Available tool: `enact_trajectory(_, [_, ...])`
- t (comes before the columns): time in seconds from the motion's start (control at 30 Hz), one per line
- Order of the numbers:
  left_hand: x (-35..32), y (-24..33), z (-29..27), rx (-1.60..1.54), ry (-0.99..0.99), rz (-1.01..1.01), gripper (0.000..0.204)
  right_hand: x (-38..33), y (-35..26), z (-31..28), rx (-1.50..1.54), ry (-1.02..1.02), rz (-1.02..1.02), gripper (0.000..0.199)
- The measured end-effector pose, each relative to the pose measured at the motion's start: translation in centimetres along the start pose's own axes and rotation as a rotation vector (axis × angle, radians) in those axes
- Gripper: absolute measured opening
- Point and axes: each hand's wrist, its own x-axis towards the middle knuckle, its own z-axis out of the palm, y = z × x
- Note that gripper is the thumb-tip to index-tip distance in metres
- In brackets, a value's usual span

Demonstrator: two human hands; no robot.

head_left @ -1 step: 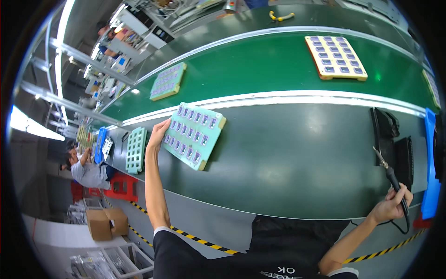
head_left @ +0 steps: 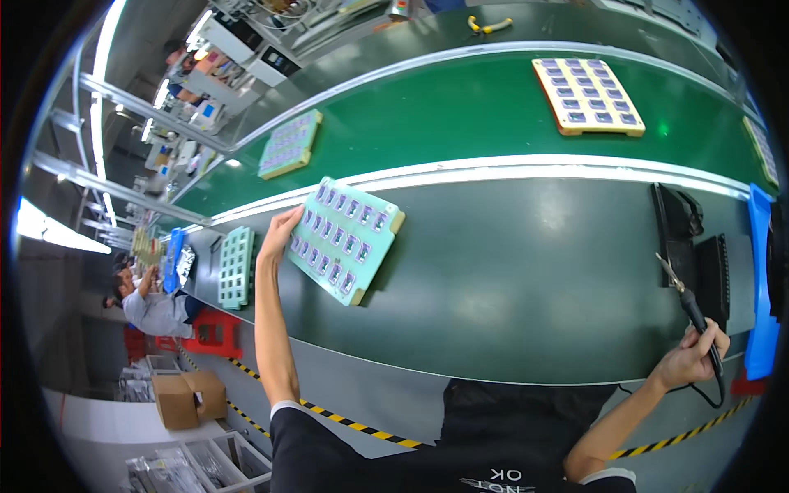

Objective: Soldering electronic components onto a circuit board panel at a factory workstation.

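Observation:
My left hand (head_left: 281, 232) grips the left edge of a pale green tray (head_left: 371, 253) that holds rows of small circuit boards. The tray is tilted over the dark green bench, its right corner casting a shadow there. My thumb is hidden. At the bench's right end, my right hand (head_left: 692, 355) is closed round the black handle of a soldering iron (head_left: 689, 302), whose tip points up and to the left. The iron's cord loops below the hand. Close to the tip lies a black soldering iron stand (head_left: 672, 234).
Behind a pale rail runs a green conveyor belt (head_left: 427, 123) carrying a cream tray (head_left: 602, 122) and a green tray (head_left: 289, 148). An upright-looking green slotted tray (head_left: 236, 267) lies at the bench's left. Yellow-handled pliers (head_left: 491, 27) lie beyond. A co-worker (head_left: 152, 304) sits far left.
The held tray has shifted very slightly to the right against the bench. The whole view has moved a little; both hands keep their grips.

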Motion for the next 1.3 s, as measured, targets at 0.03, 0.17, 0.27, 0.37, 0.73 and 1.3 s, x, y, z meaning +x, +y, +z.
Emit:
enact_trajectory(0.03, [0.4,1.5,1.2,0.042,-0.044,-0.042,0.038,-0.2,0.2,0.6,0.018,0.015,0.009,0.017])
enact_trajectory(0.17, [4.3,10.0,12.5,0.298,-0.411,0.257,0.034,-0.2,0.2,1.0,-0.019,0.049,-0.015,0.016])
enact_trajectory(0.27, [6.5,14.7,20.8,0.346,-0.869,0.553,0.031,-0.7,0.0,2.0,-0.016,0.042,-0.042,0.017])
enact_trajectory(0.37, [5.5,18.6,30.8,0.296,-1.223,0.644,0.033,-0.9,-0.1,2.3,-0.049,0.049,-0.072,0.016])
enact_trajectory(0.73, [0.8,22.7,41.3,0.110,-1.401,0.800,0.039,-0.8,-0.1,2.8,-0.063,0.205,-0.140,0.017])
enact_trajectory(1.3, [-4.2,13.6,24.3,0.008,-0.713,0.181,0.035,-0.3,0.7,1.8,-0.062,0.091,-0.190,0.020])
